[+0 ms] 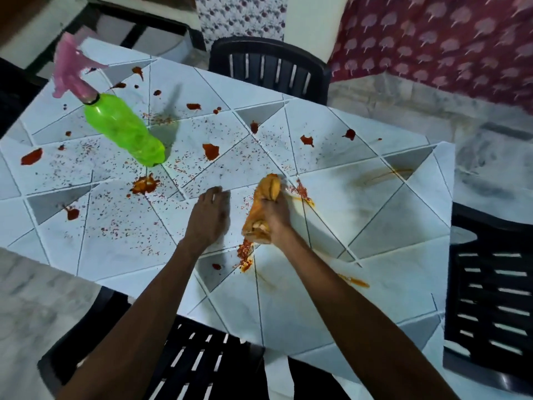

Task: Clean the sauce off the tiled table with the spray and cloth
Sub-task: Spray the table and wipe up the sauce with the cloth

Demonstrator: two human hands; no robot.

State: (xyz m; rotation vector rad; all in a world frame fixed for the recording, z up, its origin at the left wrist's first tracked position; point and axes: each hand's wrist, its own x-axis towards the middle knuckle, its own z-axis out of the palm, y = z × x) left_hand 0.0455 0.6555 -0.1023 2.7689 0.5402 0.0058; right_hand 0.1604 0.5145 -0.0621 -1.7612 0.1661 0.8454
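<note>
Cloth point(264, 207) in right hand point(274, 219) lies lengthwise, pointing away.

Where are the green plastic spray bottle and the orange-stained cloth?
Green plastic spray bottle with pink trigger point(124, 129), head view, middle of its body.
Orange-stained bunched cloth point(266, 192), head view, upper bunched part above the right hand point(275, 217).

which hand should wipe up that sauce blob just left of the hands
Right. The right hand already has the cloth bunched in its grip, and the sauce blob lies a short sweep away. The left hand rests open on the table.
</note>
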